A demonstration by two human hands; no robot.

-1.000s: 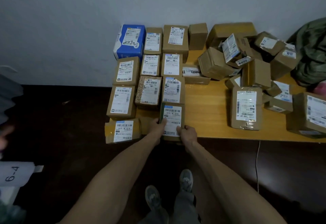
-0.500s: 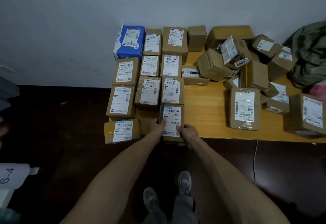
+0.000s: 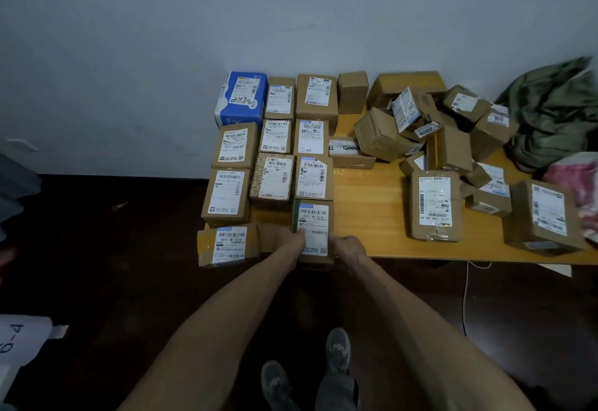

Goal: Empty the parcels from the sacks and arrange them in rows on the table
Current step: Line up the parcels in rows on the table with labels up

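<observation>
1. Head view: left hand (image 3: 291, 240) and right hand (image 3: 348, 245) pinch a parcel (image 3: 313, 229) by its sides at the table's (image 3: 372, 216) front edge.
2. Probably half done: three rows are filled, and a jumbled pile (image 3: 420, 125) waits near the back right corner.

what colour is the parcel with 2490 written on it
The parcel is blue with white markings; head view shows it best.

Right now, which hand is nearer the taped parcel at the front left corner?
Left. The left hand is just right of the taped parcel; the right hand lies beyond the held parcel.
</observation>
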